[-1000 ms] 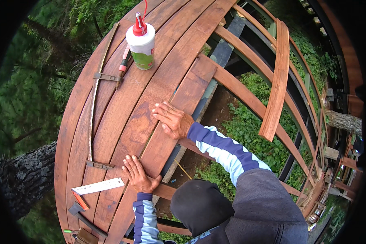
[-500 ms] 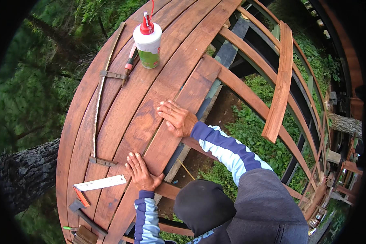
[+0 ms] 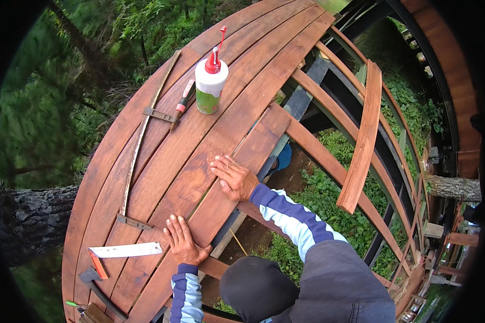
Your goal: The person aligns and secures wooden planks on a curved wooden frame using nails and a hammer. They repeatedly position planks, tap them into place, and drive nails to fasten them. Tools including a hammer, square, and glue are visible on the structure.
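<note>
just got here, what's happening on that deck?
A person crouches on a wooden deck, both hands flat on a short deck board at the edge of the laid boards. The left hand presses its near end, the right hand farther up. Beyond it the joists lie open over greenery, a loose board across them. A glue bottle, chisel and square sit behind.

Glue bottle (image 3: 210, 86) on deck boards (image 3: 161, 167), right of screwdriver (image 3: 181, 105)

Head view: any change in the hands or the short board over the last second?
Barely any. Both hands stay flat, pressing the short deck board: left hand at its near end, right hand further along. Nothing gripped or released. The glue bottle, long clamp and square lie as before; only the camera drifted.
</note>
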Available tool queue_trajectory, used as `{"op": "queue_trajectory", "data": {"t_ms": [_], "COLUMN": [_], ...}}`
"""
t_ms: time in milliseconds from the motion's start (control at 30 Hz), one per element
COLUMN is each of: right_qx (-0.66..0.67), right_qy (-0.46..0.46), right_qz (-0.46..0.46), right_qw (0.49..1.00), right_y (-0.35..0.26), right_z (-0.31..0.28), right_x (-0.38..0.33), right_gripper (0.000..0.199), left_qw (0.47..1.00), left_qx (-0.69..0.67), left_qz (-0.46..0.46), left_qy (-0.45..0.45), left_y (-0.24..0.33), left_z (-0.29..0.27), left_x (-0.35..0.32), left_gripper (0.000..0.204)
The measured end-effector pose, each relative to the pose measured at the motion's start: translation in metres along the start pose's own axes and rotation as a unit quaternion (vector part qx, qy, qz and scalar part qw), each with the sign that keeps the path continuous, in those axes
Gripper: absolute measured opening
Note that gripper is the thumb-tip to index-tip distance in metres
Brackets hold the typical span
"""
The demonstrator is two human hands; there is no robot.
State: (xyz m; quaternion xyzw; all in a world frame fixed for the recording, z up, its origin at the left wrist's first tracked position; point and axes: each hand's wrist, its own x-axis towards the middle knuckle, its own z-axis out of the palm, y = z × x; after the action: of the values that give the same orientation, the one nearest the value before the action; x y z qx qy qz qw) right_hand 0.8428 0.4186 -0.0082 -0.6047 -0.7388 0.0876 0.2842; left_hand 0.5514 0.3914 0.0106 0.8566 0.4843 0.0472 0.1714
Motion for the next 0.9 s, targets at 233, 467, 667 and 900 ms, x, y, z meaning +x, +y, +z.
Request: {"op": "queue_trajectory", "data": {"t_ms": [233, 467, 667, 900], "right_qx": [-0.018, -0.048, -0.012, -0.204], "right_qy": [0.297, 0.178, 0.225, 0.311], "right_qz": [0.353, 0.382, 0.395, 0.160], "right_qw": [0.887, 0.906, 0.891, 0.915], "right_y": [0.077, 0.194, 0.188, 0.160], "right_z": [-0.054, -0.098, -0.089, -0.089], "right_x": [0.021, 0.045, 0.050, 0.091], "right_gripper": [0.030, 0.032, 0.017, 0.033], "left_qw": [1.000, 1.000, 0.999, 0.999], "left_qx": [-0.009, -0.028, -0.034, -0.034], "left_qz": [-0.006, -0.009, -0.008, -0.005], "left_qy": [-0.008, 0.002, 0.009, 0.022], "left_y": [0.000, -0.001, -0.001, -0.002], "left_z": [-0.001, -0.001, 0.000, 0.003], "left_x": [-0.001, -0.002, -0.003, -0.003], "left_gripper": [0.134, 0.135, 0.134, 0.133]}}
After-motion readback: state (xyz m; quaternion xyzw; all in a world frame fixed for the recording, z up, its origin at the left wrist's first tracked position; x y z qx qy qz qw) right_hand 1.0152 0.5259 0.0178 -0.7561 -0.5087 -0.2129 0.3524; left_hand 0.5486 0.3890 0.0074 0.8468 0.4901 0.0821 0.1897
